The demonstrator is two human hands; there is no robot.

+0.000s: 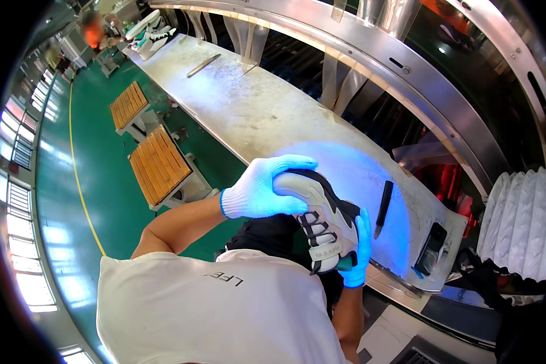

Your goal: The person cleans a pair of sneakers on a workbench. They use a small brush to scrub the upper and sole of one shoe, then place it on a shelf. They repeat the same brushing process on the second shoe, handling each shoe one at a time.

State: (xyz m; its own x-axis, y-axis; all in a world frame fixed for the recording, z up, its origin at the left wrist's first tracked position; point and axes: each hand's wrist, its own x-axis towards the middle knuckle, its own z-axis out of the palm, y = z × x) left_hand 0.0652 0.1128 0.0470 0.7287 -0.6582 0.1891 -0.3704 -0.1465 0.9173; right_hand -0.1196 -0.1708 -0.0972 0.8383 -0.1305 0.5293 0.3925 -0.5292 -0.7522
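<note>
A grey, white and black sneaker (323,209) is held between my two hands above the table's near edge, lit by blue light. My left hand (264,187), in a white knit glove, wraps round the toe end, thumb and fingers on opposite sides. At the heel end my right hand (361,249), gloved too, grips the side near the collar; part of its fingers is hidden behind the shoe. Beyond the right hand, a black-handled tool (383,206) lies on the table.
The long pale worktable (273,106) runs beside a metal-framed machine (406,64) with clear strip curtains. A phone (432,246) and another slim tool (204,65) rest on it. Shoes (148,35) stand at its far end. Slatted wooden stools (158,165) and another person (97,33) are at left.
</note>
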